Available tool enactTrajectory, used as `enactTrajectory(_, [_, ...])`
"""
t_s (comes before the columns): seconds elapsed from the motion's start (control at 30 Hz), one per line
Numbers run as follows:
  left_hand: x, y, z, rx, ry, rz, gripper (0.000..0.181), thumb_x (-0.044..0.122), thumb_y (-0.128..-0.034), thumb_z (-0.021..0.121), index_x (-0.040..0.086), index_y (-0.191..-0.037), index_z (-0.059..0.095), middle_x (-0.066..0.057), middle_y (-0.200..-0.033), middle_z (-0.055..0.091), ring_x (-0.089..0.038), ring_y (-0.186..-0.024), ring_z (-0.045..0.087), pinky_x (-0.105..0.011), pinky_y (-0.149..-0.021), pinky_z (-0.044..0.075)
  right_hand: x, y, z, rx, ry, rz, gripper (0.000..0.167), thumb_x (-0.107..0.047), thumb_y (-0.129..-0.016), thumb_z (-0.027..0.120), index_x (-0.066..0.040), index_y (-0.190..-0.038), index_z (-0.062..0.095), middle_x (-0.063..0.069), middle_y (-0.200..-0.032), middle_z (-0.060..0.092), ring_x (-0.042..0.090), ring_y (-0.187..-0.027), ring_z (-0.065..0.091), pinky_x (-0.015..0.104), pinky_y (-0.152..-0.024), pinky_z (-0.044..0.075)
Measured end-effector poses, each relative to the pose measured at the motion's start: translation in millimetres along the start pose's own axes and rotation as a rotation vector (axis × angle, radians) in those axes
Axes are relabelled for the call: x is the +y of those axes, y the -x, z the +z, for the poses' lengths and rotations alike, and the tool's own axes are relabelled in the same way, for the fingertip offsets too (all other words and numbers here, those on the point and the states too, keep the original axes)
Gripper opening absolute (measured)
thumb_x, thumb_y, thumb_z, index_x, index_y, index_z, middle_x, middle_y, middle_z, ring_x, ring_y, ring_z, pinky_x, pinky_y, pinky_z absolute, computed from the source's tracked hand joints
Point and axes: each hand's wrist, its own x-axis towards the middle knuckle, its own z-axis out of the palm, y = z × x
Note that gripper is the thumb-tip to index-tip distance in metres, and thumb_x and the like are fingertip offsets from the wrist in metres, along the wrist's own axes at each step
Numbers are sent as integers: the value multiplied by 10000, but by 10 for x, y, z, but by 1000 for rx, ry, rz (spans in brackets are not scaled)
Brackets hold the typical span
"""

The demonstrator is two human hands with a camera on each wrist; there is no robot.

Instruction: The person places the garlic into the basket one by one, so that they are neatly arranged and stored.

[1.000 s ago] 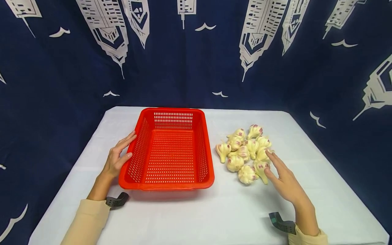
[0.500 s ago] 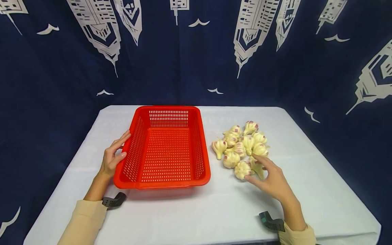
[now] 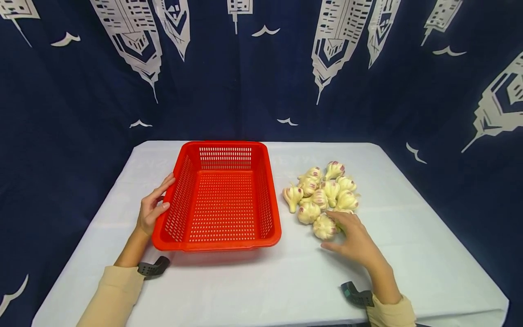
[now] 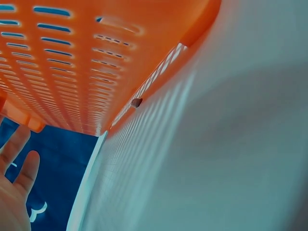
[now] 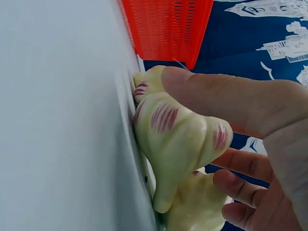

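A red perforated basket (image 3: 224, 204) stands on the left half of the white table. My left hand (image 3: 152, 211) rests against its left side with fingers extended; the left wrist view shows its fingers (image 4: 26, 173) beside the orange-looking basket wall (image 4: 72, 62). To the basket's right lies a group of garlic bulbs (image 3: 320, 199). At the near edge of that group, my right hand (image 3: 355, 238) reaches over a bulb, thumb and fingers spread apart. In the right wrist view the thumb (image 5: 216, 96) is above a garlic bulb (image 5: 178, 134), with the other fingers behind it; whether they touch it is unclear.
A white cloth covers the table (image 3: 253, 290). Behind it hangs a dark blue curtain (image 3: 229, 104) with white building and bird prints. A dark wrist strap (image 3: 153, 268) is on the left wrist and another (image 3: 355, 295) on the right.
My right hand has moved left and slightly nearer, over the front bulbs, its fingers bending more. The left hand stays at the basket. The head view has shifted slightly.
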Motion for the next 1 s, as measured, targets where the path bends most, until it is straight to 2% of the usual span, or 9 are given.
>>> enactTrajectory(0.1, [-1, 2, 9, -4, 16, -13, 585, -4, -758, 440, -182, -1311, 507, -211, -1471, 462, -167, -1352, 450, -208, -789, 428, 11, -2, 12, 3, 5, -15, 770, -145, -630, 924, 39, -1294, 582, 220, -1273, 611, 432, -1205, 505, 617, -1092, 228])
enactTrajectory(0.27, [9, -4, 27, -15, 33, 0, 583, -8, -766, 438, -183, -1319, 499, -230, -1475, 448, -161, -1342, 458, -203, -782, 435, 27, -5, 20, 3, 13, -11, 743, -95, -640, 915, 57, -1287, 583, 229, -1257, 615, 433, -1193, 517, 623, -1096, 218])
enactTrajectory(0.53, [-10, -11, 9, -19, 37, 13, 574, -13, -769, 446, -185, -1313, 503, -238, -1469, 451, -143, -1327, 470, -186, -775, 453, -1, -22, 28, -16, 20, 38, 681, -87, -663, 901, 68, -1256, 603, 228, -1177, 623, 440, -1153, 527, 622, -1105, 209])
enactTrajectory(0.67, [11, -12, -5, -18, 30, 17, 571, -16, -770, 448, -186, -1312, 503, -229, -1468, 456, -148, -1333, 467, -184, -776, 459, -12, -24, 34, -5, 10, 30, 665, -94, -659, 904, 49, -1242, 615, 207, -1166, 625, 427, -1146, 532, 617, -1108, 210])
enactTrajectory(0.9, [31, 2, -9, -13, 7, -3, 577, -8, -772, 452, -162, -1325, 513, -202, -1475, 461, -129, -1319, 473, -192, -768, 437, -25, 3, 41, 31, 2, -33, 677, -119, -623, 923, -1, -1223, 631, 121, -1140, 621, 332, -1072, 575, 545, -905, 471])
enactTrajectory(1.0, [32, -1, 2, -14, 2, -6, 580, -6, -770, 452, -156, -1326, 517, -205, -1475, 460, -125, -1302, 487, -195, -762, 436, -33, 13, 16, 38, -4, -55, 675, -137, -618, 924, -11, -1213, 631, 92, -1131, 613, 290, -1029, 600, 504, -857, 514])
